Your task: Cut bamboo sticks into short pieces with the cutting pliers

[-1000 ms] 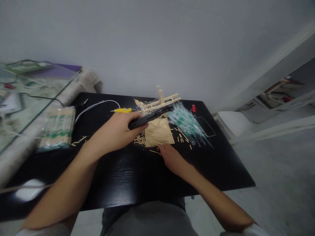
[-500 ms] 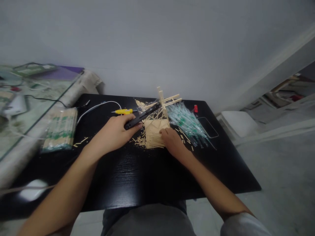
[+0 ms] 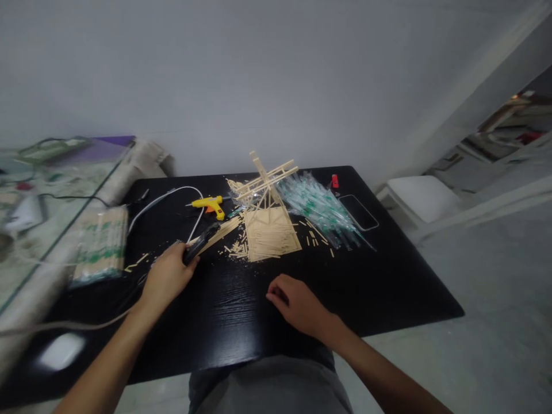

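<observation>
My left hand [image 3: 166, 277] is closed around the handle end of a black tool [image 3: 202, 241], which lies low over the black table [image 3: 388, 270] and points toward the model. The wooden stick model has a flat slatted base [image 3: 271, 234] and an upright crossed frame [image 3: 265, 177]. My right hand [image 3: 296, 305] rests on the table in front of the base, apart from it. Its fingers are curled under, and I cannot see whether they hold anything. Short stick offcuts [image 3: 235, 248] are scattered to the left of the base.
A yellow glue gun [image 3: 210, 204] with a white cable [image 3: 166, 197] lies behind the tool. Plastic-wrapped sticks [image 3: 319, 206], a phone [image 3: 359, 211] and a small red object [image 3: 334, 181] sit to the right. A bag of sticks [image 3: 101, 241] and a glass-topped table [image 3: 47, 190] are on the left.
My left hand has drawn the black tool down and left, away from the frame, uncovering the glue gun. My right hand has left the slatted base and pulled back toward me.
</observation>
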Motion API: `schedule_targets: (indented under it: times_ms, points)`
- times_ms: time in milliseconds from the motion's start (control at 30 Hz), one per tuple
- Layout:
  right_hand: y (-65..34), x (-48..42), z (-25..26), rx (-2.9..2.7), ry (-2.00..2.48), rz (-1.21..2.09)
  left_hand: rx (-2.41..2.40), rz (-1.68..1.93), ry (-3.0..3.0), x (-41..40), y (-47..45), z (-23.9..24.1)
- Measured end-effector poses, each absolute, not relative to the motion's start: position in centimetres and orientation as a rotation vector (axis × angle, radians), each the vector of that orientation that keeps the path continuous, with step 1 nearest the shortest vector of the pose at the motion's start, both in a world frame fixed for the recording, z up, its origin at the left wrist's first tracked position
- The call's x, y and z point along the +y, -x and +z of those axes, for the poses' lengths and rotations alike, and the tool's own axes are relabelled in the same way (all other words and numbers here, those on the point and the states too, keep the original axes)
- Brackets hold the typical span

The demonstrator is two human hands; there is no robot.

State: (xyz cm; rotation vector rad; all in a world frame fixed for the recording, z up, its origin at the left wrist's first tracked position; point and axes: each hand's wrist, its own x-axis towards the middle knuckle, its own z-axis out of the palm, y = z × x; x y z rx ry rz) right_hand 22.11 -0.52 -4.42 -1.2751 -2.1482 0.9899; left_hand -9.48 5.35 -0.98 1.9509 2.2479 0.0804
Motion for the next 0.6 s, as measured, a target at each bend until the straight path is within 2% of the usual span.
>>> schedule_targets:
  times_ms: [200,600]
  points:
    - [-21.2,-1.7,-6.4,-2.141,1.297,0.817,2.274,-0.030,-1.944,5.2,9.6,-1.3]
    - [-21.2,-1.6,-6.7,-2.117,1.304,0.822,2.152,-0.159,-1.926,6.7,10.7,-1.3]
